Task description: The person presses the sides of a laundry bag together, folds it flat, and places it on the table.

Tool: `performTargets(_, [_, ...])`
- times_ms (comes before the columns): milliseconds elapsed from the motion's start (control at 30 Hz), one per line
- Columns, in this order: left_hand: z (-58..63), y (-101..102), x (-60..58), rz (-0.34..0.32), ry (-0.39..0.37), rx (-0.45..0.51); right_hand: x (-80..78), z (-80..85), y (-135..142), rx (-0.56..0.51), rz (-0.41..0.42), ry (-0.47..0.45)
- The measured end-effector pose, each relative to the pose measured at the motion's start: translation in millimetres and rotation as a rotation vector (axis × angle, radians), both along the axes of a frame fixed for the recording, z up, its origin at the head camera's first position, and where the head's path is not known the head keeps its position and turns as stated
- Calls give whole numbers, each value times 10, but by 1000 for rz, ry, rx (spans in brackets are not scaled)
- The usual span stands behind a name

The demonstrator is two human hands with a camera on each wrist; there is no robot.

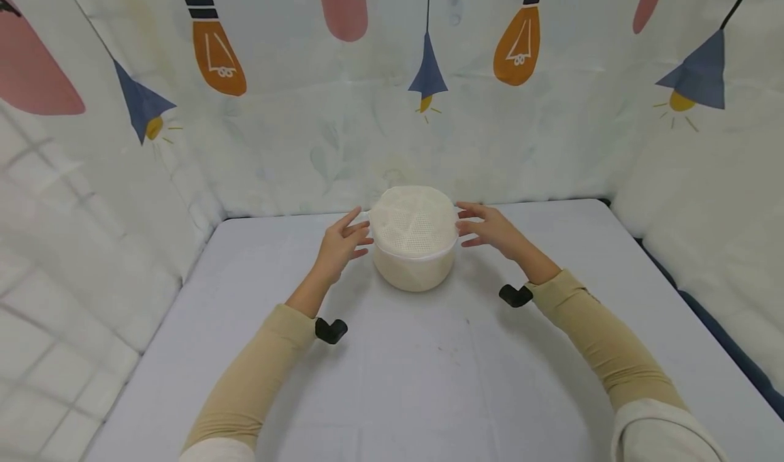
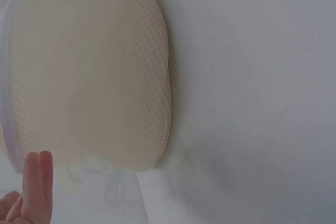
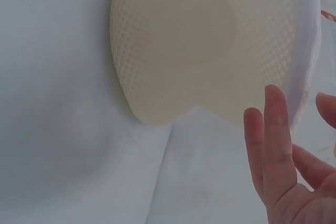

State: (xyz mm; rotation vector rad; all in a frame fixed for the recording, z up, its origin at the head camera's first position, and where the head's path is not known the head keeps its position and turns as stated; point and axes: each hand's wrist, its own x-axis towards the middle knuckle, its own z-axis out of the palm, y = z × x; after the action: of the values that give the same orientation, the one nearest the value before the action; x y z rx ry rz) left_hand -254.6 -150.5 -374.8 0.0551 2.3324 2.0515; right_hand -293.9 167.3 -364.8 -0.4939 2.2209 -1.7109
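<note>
A cream, drum-shaped mesh bag (image 1: 413,271), like a laundry bag, stands upright near the back of the table, with a pale band around its top edge. My left hand (image 1: 339,244) is at its left side, fingers spread and nearly straight, fingertips right by the wall. On the opposite side, my right hand (image 1: 493,231) has its fingers loosely extended toward the bag near the top band. In the left wrist view, two straight fingers (image 2: 39,182) overlap the lower edge of the bag (image 2: 89,77). Straight fingers (image 3: 278,145) also show beside the bag in the right wrist view.
A white cloth covers the table (image 1: 416,380). Behind it hangs a pale curtain (image 1: 275,135) printed with lamps and bulbs, and similar cloth walls stand left and right. Black wrist mounts (image 1: 331,331) stick out at both cuffs.
</note>
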Motion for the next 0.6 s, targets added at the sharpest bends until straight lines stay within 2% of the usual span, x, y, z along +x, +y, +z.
performTargets(167, [7,64,-20,25,-40,82,-22,-26,-22,-23,6,-33])
performTargets(600, [2,122,-38,34,-41,137,-47,-16,-88,-20,-16,-95])
